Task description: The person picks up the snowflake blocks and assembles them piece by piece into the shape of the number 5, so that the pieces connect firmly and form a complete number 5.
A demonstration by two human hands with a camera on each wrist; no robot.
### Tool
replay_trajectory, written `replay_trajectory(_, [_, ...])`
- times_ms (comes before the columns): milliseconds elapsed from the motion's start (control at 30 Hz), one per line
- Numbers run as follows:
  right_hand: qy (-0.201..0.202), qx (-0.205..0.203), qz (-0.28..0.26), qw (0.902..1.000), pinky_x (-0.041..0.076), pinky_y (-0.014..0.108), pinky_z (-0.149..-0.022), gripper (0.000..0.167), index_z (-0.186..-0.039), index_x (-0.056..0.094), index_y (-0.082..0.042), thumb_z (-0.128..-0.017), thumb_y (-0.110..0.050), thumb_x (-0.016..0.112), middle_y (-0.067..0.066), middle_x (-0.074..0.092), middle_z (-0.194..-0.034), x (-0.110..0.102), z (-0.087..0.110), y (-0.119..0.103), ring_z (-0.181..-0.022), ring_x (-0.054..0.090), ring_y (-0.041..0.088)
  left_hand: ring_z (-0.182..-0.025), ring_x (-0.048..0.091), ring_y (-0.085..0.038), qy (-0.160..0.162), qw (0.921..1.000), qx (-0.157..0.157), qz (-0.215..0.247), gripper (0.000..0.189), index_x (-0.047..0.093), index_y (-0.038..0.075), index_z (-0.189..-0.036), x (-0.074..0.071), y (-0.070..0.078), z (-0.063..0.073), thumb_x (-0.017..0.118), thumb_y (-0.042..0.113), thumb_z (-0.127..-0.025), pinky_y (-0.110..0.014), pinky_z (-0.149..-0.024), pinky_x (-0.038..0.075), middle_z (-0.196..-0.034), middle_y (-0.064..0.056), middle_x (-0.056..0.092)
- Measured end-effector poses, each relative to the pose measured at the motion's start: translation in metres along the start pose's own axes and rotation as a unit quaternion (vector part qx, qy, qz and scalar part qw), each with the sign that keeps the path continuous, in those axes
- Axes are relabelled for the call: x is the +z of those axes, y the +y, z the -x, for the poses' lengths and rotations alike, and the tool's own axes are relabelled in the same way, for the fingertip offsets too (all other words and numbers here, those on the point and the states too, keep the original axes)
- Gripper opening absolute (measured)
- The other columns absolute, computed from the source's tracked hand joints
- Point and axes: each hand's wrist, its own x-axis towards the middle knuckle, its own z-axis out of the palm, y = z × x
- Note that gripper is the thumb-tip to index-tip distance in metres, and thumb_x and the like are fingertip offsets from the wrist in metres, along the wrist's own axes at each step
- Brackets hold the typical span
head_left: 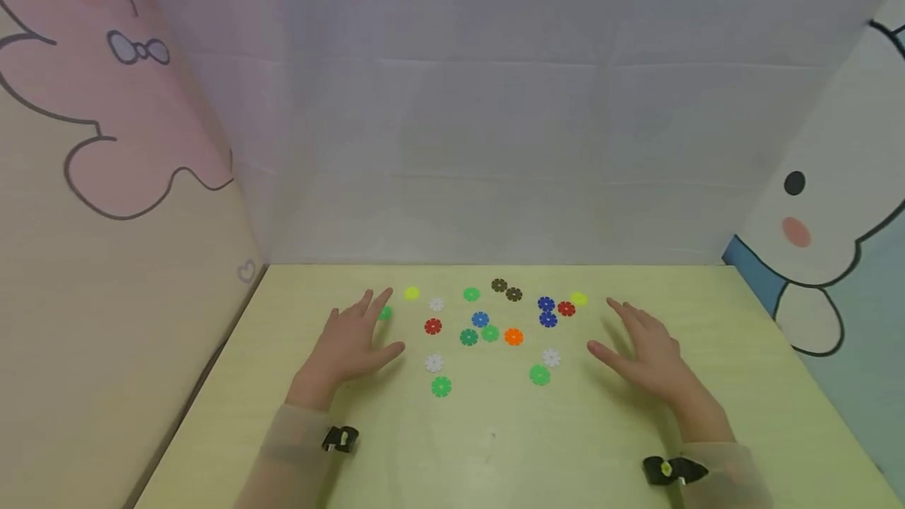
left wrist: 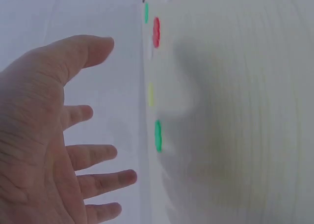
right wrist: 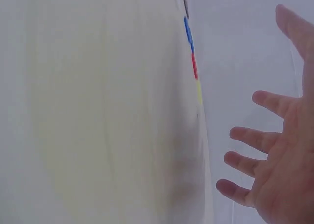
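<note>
Several flat, notched plastic discs lie scattered over the table between the two hands. My left hand (head_left: 351,340) hovers at the left of them with fingers spread, nearest a green disc (head_left: 385,313) that its fingers partly cover in the head view. A red disc (head_left: 433,326) and a white disc (head_left: 434,363) lie to its right. On the other side my right hand (head_left: 646,353) is held with fingers extended and nothing in it. Closest to it are a yellow disc (head_left: 579,299), a red disc (head_left: 566,309) and a white disc (head_left: 551,357).
The pale wooden table (head_left: 495,454) ends at a white cloth (head_left: 495,140) at the back. Side panels with cartoon animals, one pink (head_left: 141,100) and one white (head_left: 813,179), flank it. Black straps (head_left: 341,439) sit at both wrists.
</note>
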Motion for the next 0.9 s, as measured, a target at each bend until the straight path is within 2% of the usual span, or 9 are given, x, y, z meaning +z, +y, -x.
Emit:
replay_trajectory(133, [0.018, -0.036, -0.076, 0.9964, 0.04, 0.08, -0.111, 0.076, -0.161, 0.048, -0.003, -0.103, -0.044, 0.076, 0.029, 0.052, -0.158, 0.019, -0.006, -0.02, -0.143, 0.046, 0.055, -0.145, 0.053, -0.049, -0.001, 0.9984, 0.0, 0.057, 0.085, 0.039, 0.005, -0.167, 0.017, 0.025, -0.011, 0.075, 0.042, -0.1, -0.066, -0.118, 0.045, -0.162, -0.027, 0.05])
replay_trajectory(267, [0.01, -0.073, -0.167, 0.9832, 0.055, 0.063, -0.105, 0.059, -0.154, 0.058, -0.003, -0.104, -0.028, 0.078, 0.021, 0.063, -0.147, 0.039, -0.011, -0.031, -0.132, 0.06, 0.045, -0.146, 0.053, -0.041, -0.009, 0.9935, -0.012, 0.113, 0.075, 0.045, 0.004, -0.163, 0.028, 0.047, -0.017, 0.075, 0.034, -0.101, -0.058, -0.121, 0.045, -0.158, -0.021, 0.056])
replay_trajectory(400, [0.001, -0.081, -0.227, 0.9705, 0.06, 0.049, -0.1, 0.053, -0.15, 0.062, -0.003, -0.104, -0.023, 0.078, 0.019, 0.067, -0.143, 0.054, -0.016, -0.044, -0.126, 0.064, 0.039, -0.128, 0.063, -0.033, -0.004, 0.9895, -0.003, 0.144, 0.068, 0.051, 0.004, -0.159, 0.037, 0.062, -0.023, 0.077, 0.029, -0.101, -0.053, -0.113, 0.052, -0.147, -0.017, 0.063])
replay_trajectory(500, [-0.002, -0.064, -0.25, 0.9663, 0.06, 0.039, -0.099, 0.049, -0.148, 0.065, -0.005, -0.104, -0.024, 0.078, 0.017, 0.069, -0.141, 0.062, -0.021, -0.053, -0.123, 0.065, 0.035, -0.109, 0.064, -0.026, 0.005, 0.9818, 0.005, 0.19, 0.062, 0.057, 0.005, -0.155, 0.043, 0.072, -0.027, 0.077, 0.027, -0.101, -0.048, -0.101, 0.057, -0.137, -0.014, 0.068])
replay_trajectory(633, [-0.005, -0.019, -0.281, 0.9596, 0.057, 0.031, -0.101, 0.045, -0.145, 0.069, -0.01, -0.105, -0.027, 0.078, 0.012, 0.071, -0.136, 0.072, -0.027, -0.061, -0.119, 0.066, 0.029, -0.094, 0.064, -0.018, 0.01, 0.9619, 0.007, 0.273, 0.056, 0.062, 0.006, -0.149, 0.05, 0.082, -0.031, 0.077, 0.028, -0.1, -0.04, -0.087, 0.057, -0.133, -0.012, 0.072])
replay_trajectory(700, [-0.007, 0.002, -0.295, 0.9554, 0.056, 0.03, -0.101, 0.043, -0.143, 0.07, -0.012, -0.104, -0.026, 0.079, 0.009, 0.072, -0.134, 0.077, -0.029, -0.064, -0.118, 0.066, 0.026, -0.088, 0.064, -0.016, 0.01, 0.9544, 0.006, 0.298, 0.053, 0.064, 0.006, -0.147, 0.053, 0.085, -0.032, 0.078, 0.029, -0.1, -0.037, -0.081, 0.056, -0.131, -0.011, 0.073])
replay_trajectory(800, [-0.015, 0.019, -0.297, 0.9547, 0.056, 0.029, -0.096, 0.042, -0.142, 0.071, -0.015, -0.102, -0.026, 0.081, 0.006, 0.072, -0.13, 0.085, -0.031, -0.065, -0.114, 0.065, 0.023, -0.084, 0.062, -0.014, 0.008, 0.9523, -0.003, 0.305, 0.051, 0.066, 0.007, -0.143, 0.06, 0.087, -0.031, 0.079, 0.029, -0.099, -0.035, -0.078, 0.054, -0.128, -0.009, 0.073])
replay_trajectory(900, [-0.017, 0.018, -0.287, 0.9575, 0.055, 0.028, -0.088, 0.042, -0.14, 0.072, -0.014, -0.1, -0.023, 0.083, 0.006, 0.072, -0.124, 0.09, -0.031, -0.067, -0.106, 0.064, 0.022, -0.084, 0.06, -0.015, 0.001, 0.9526, -0.015, 0.304, 0.05, 0.067, 0.008, -0.142, 0.067, 0.088, -0.031, 0.08, 0.03, -0.099, -0.035, -0.078, 0.052, -0.124, -0.007, 0.072])
